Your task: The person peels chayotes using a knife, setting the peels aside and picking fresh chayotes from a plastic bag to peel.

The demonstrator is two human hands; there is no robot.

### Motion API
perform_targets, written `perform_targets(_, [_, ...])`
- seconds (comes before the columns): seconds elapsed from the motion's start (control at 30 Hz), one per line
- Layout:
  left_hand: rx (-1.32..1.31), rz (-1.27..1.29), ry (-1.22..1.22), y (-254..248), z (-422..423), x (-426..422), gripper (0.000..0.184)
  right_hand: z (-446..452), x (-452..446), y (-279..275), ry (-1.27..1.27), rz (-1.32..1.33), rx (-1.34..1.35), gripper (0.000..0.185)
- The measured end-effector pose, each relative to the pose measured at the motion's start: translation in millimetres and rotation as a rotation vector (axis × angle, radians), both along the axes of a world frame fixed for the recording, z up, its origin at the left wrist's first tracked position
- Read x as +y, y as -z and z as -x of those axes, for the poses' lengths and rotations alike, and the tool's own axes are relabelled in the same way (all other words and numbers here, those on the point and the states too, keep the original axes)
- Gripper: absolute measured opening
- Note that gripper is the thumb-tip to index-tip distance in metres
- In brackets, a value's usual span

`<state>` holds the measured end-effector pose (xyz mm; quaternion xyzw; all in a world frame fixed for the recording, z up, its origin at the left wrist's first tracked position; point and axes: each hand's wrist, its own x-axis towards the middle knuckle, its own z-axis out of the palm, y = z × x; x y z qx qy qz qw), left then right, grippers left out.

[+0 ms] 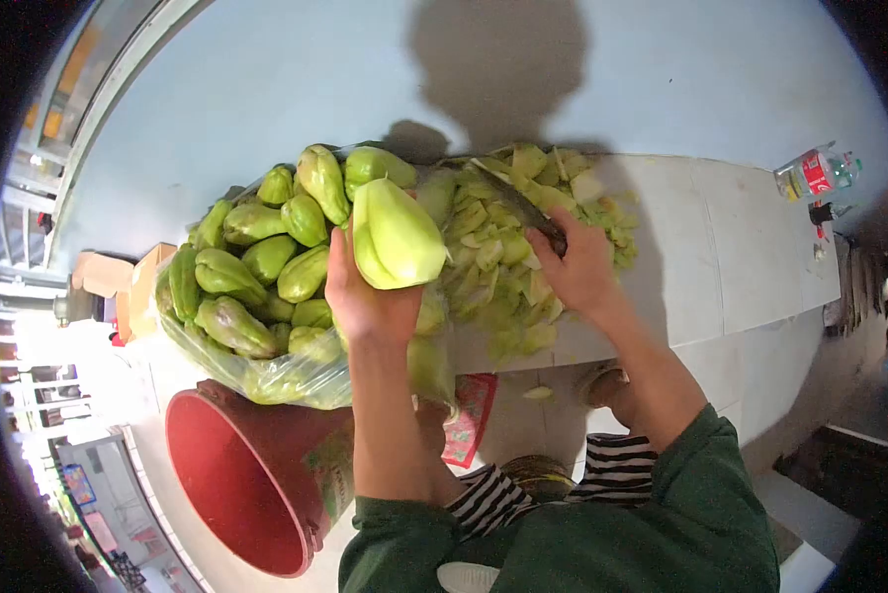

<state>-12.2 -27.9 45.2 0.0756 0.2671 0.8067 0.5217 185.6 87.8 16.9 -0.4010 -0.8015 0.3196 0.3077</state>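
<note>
My left hand [370,308] is closed around a pale green chayote [397,237], holding it up in front of the heap. Its surface is smooth and looks peeled. In my right hand [584,265] is a knife [516,201], its dark blade pointing up and left, apart from the chayote. Beneath the blade lies a pile of chayote peelings [488,242] on the white tiled counter. On the left, a clear plastic bag [310,381] is full of darker green chayotes [256,225], several of them piled high; my left forearm hides part of it.
A red bucket [228,474] lies tilted on the floor at lower left. A plastic bottle with a red label [816,174] stands at the far right end of the tiled counter [751,247]. A cardboard box [145,282] sits beyond the bag. A pale wall [266,89] runs behind.
</note>
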Motion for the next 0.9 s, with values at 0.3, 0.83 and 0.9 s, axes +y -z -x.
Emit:
perform_targets(0.3, [0.032,-0.087,0.055,3.2,-3.5,1.5,0.046,-2.9,-18.1,0.3,0.062,0.015,0.314,0.029])
perform_targets(0.83, [0.018,0.066,-0.006,17.4,-7.7,6.9,0.052,-3.4,-6.3,13.1,-0.08,0.095,-0.152,0.026])
perform_targets(0.9, [0.01,0.07,-0.013,17.4,-8.6,8.4,0.05,-4.4,-5.8,15.6,-0.099,0.084,-0.167,0.026])
